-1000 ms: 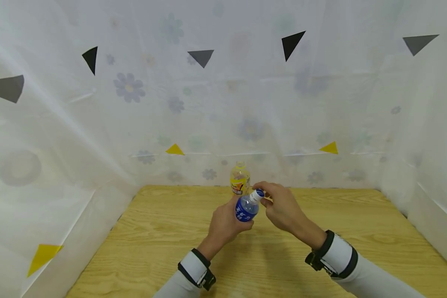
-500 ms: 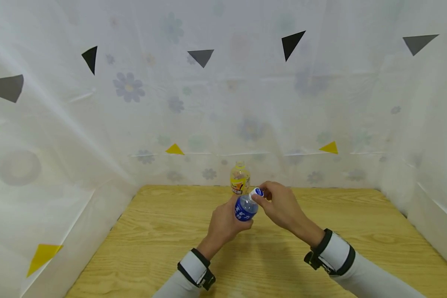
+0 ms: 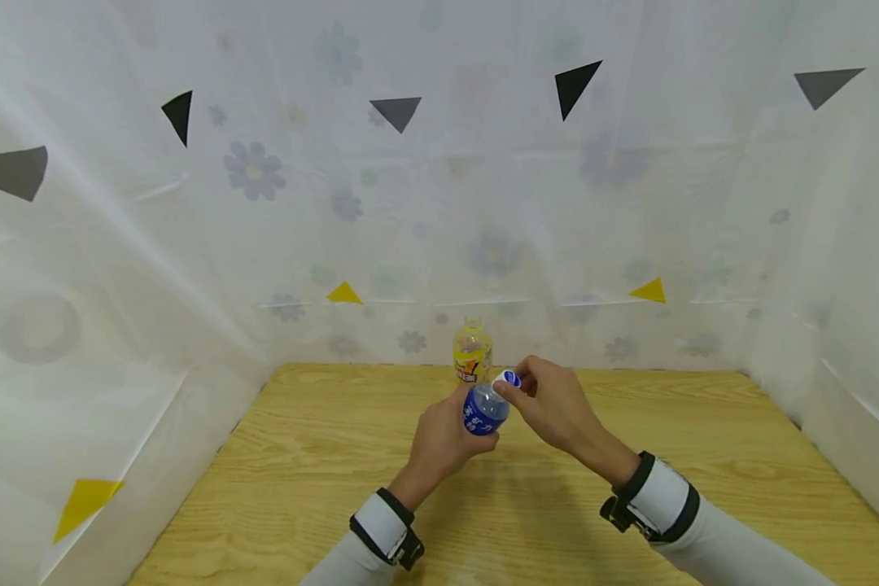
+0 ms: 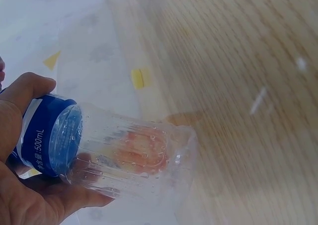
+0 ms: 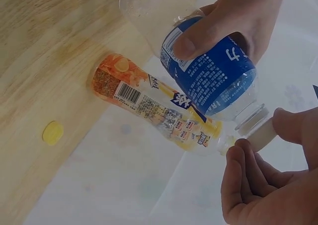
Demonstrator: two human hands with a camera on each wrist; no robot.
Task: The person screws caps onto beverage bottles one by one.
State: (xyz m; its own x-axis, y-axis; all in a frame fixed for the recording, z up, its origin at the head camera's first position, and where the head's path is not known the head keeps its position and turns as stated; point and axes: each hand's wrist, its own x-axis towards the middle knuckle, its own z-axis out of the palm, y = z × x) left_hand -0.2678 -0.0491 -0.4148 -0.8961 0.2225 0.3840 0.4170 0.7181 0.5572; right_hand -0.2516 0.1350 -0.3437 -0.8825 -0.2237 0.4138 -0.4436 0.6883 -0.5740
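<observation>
My left hand (image 3: pixel 443 435) grips a clear bottle by its blue label (image 3: pixel 483 413), tilted with its neck to the upper right. The thumb and fingers of my right hand (image 3: pixel 553 403) pinch the white cap (image 3: pixel 508 379) at the neck; in the right wrist view the cap (image 5: pixel 262 135) sits slightly askew at the mouth. In the left wrist view the bottle's clear lower part (image 4: pixel 134 155) shows droplets. An orange-and-yellow labelled bottle (image 5: pixel 149 103) without a cap stands upright just behind.
A yellow cap (image 5: pixel 52 133) lies on the wooden table (image 3: pixel 300 472) beside the orange-labelled bottle. White flower-patterned sheeting (image 3: pixel 439 203) with black, grey and yellow triangles surrounds the table at the back and sides.
My right fingers have closed around the white cap; a second ago they were spread beside it. The left hand and its bottle have hardly moved.
</observation>
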